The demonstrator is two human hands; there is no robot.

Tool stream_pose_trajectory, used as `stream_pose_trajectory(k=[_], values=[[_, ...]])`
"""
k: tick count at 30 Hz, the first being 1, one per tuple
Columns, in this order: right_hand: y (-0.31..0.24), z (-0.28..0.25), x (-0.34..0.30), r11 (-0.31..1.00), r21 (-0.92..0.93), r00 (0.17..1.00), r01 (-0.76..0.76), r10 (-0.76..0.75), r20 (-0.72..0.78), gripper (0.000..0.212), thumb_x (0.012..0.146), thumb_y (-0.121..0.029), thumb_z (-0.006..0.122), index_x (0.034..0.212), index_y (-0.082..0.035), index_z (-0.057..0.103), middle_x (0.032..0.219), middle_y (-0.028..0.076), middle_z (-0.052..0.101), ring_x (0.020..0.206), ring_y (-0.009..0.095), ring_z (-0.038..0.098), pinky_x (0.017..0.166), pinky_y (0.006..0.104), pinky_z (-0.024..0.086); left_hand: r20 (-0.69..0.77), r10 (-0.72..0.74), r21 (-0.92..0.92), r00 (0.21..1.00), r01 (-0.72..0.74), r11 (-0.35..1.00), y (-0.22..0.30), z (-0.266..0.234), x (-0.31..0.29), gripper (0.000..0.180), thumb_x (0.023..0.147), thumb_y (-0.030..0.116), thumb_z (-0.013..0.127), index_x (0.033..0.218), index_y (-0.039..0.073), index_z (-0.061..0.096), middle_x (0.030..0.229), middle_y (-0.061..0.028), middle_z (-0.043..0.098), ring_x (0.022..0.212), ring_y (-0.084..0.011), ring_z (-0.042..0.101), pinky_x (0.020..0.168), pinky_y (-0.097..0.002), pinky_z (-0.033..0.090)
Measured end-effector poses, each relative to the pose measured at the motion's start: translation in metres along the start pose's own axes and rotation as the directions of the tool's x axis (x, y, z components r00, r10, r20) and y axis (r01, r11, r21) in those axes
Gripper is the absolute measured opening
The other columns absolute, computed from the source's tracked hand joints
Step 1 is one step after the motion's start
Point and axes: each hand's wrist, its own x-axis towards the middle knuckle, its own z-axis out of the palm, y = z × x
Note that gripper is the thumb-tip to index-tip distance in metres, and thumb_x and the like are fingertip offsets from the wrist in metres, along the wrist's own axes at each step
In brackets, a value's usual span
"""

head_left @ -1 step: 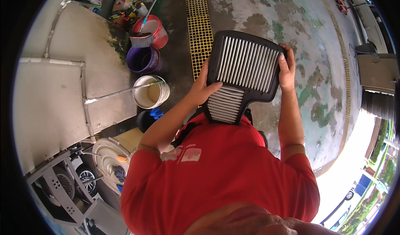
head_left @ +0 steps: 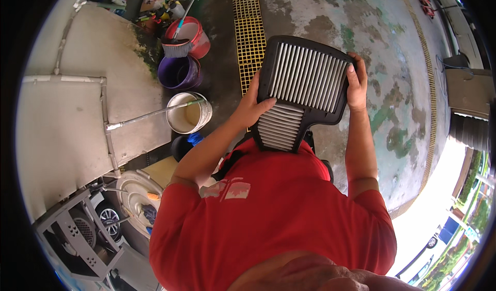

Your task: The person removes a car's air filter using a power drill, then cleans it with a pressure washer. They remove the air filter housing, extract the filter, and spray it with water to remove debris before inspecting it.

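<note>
I hold a pleated air filter (head_left: 308, 79) with a black frame and pale grey folds in front of my body. It has a wide section at the far end and a narrower one close to my red shirt. My left hand (head_left: 252, 105) grips its left edge, the thumb lying over the frame where the two sections meet. On the opposite side my right hand (head_left: 356, 84) is closed round the right edge, thumb on top near the upper corner. The fingers under the filter are mostly hidden.
To the left stand a red bucket (head_left: 202, 42) with a long-handled brush (head_left: 176, 49) on it, a purple bucket (head_left: 192, 74) and a white bucket (head_left: 206, 116). A yellow floor grating (head_left: 249, 30) runs ahead. A pale wall panel with pipes (head_left: 77, 79) is at far left.
The filter and both hands keep nearly the same place and grip. The surroundings have shifted slightly to the right in the picture.
</note>
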Motion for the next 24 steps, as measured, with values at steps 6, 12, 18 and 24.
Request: stream_pose_trajectory(k=[6, 12, 18, 24], values=[[0.04, 0.034, 0.122, 0.995, 0.074, 0.998, -0.062, 0.064, -0.021, 0.039, 0.098, -0.023, 0.056, 0.128, 0.001, 0.047, 0.11, 0.006, 0.057, 0.099, 0.013, 0.052, 0.091, 0.0261, 0.041, -0.004, -0.005, 0.017, 1.0, 0.005, 1.0, -0.011, -0.063, 0.095, 0.079, 0.095, 0.02, 0.056, 0.152, -0.003, 0.005, 0.15, -0.0157, 0.031, 0.14, -0.0241, 0.028, 0.114, -0.0339, 0.021], [0.096, 0.049, 0.266, 0.997, 0.02, 0.978, -0.077, 0.079, -0.192, 0.031, 0.101, -0.02, 0.052, 0.124, 0.001, 0.053, 0.105, 0.004, 0.06, 0.095, 0.012, 0.053, 0.088, 0.0247, 0.042, -0.064, -0.032, -0.011, 0.997, 0.031, 0.999, -0.032, -0.114, 0.228, 0.083, 0.098, 0.052, 0.042, 0.151, -0.005, 0.014, 0.152, -0.0166, 0.031, 0.141, -0.0234, 0.028, 0.115, -0.0344, 0.019], [0.139, 0.053, 0.455, 0.979, 0.152, 0.95, -0.133, 0.17, -0.261, 0.029, 0.102, -0.021, 0.051, 0.12, 0.001, 0.058, 0.105, 0.003, 0.061, 0.094, 0.011, 0.055, 0.085, 0.0245, 0.044, -0.181, -0.23, -0.465, 0.956, 0.123, 0.877, -0.025, -0.176, 0.422, 0.086, 0.097, 0.066, 0.02, 0.147, -0.002, 0.029, 0.14, -0.0133, 0.047, 0.127, -0.0212, 0.047, 0.109, -0.0351, 0.036], [0.161, 0.084, 0.628, 0.964, 0.246, 0.936, -0.101, 0.176, -0.306, 0.028, 0.101, -0.02, 0.053, 0.114, 0.003, 0.06, 0.102, 0.004, 0.064, 0.091, 0.011, 0.056, 0.083, 0.0242, 0.045, -0.381, -0.337, -0.495, 0.861, 0.118, 0.861, 0.001, -0.243, 0.577, 0.09, 0.093, 0.072, 0.013, 0.147, 0.003, 0.034, 0.135, -0.0151, 0.051, 0.123, -0.0252, 0.05, 0.108, -0.039, 0.037]])
